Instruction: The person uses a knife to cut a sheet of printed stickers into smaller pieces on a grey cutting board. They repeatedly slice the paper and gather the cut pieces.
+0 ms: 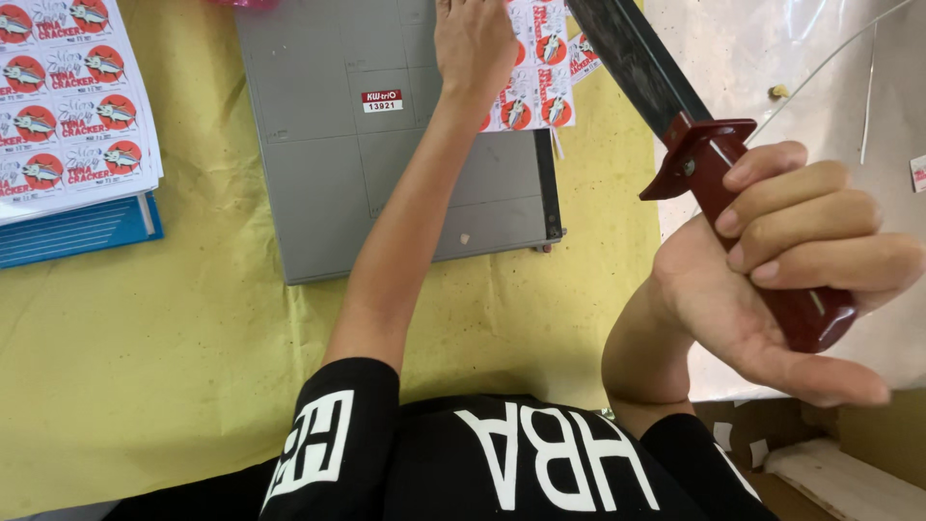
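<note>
My left hand (473,43) lies flat on a sheet of red-and-white fish stickers (540,96), which rests at the right edge of a grey paper-cutter board (328,145). The fingers run off the top of the view. My right hand (791,260) is wrapped around the dark red handle (714,164) of the cutter's arm. The long dark blade (632,58) is raised and slants up toward the top of the view, above the sticker sheet.
A stack of uncut sticker sheets (68,96) lies on a blue folder (77,232) at the left. Yellow paper (145,338) covers the table. A pale sheet (772,48) with thin wires lies at the right, and cardboard (849,453) sits at the bottom right.
</note>
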